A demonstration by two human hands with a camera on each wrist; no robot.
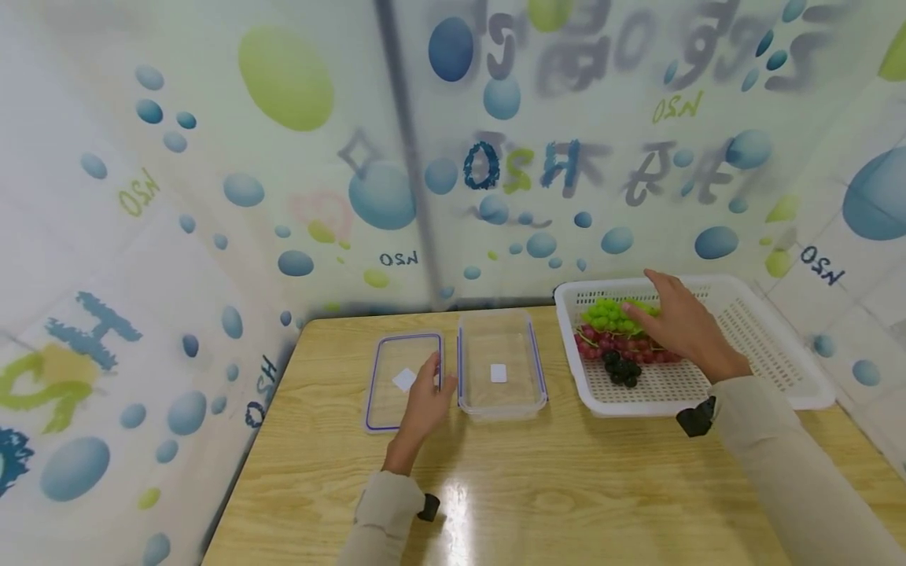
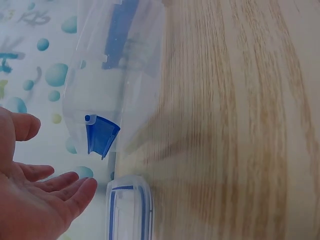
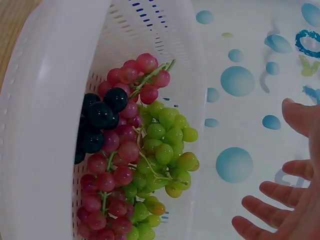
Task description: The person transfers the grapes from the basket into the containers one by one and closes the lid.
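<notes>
Two empty hands, left hand and right hand, thumbs parted from fingers; green grapes by the basket's back edge are best cupped gently now!

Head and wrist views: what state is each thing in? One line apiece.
Clear container: upright, no lid visible on it.
Blue clip: unfastened, hanging outward.
Blue-edged lid: off, lying on the table.
White basket: upright, uncovered.
Green grapes: bunched, in the basket.
Red grapes: bunched, in the basket.
Black grapes: bunched, in the basket.
Left hand: holding nothing.
Right hand: holding nothing, above the basket.
</notes>
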